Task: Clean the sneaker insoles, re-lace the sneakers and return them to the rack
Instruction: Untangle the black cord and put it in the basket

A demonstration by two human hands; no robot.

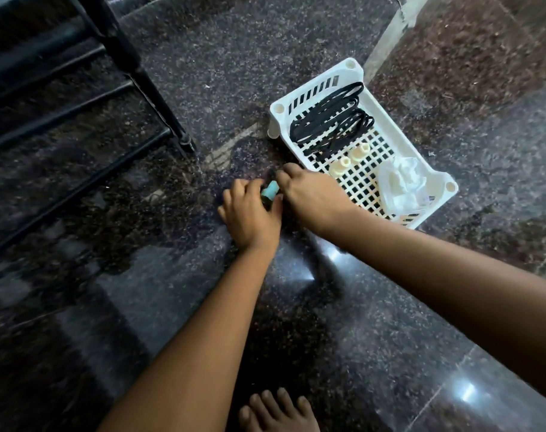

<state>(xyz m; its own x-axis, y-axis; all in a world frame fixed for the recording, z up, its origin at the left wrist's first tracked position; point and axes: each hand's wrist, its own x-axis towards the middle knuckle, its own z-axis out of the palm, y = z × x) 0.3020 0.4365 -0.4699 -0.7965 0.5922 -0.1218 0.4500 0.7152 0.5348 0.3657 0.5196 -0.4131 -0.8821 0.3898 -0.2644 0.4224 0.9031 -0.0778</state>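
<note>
Left hand [250, 213] has its fingers curled round a small teal item [269, 191], which sticks up out of the fist between thumb and forefinger. Right hand [315, 194] meets it from the other side, bent fingertips [285, 171] pinching the item's dark top end; motion blur, so what the item is can't be told. Black laces [331, 116] lie coiled in a white basket [352, 65] just beyond the right knuckles, beside two cream caps [343, 163] and crumpled tissue [402, 179]. Black rack [134, 67] is well left of the fingers
</note>
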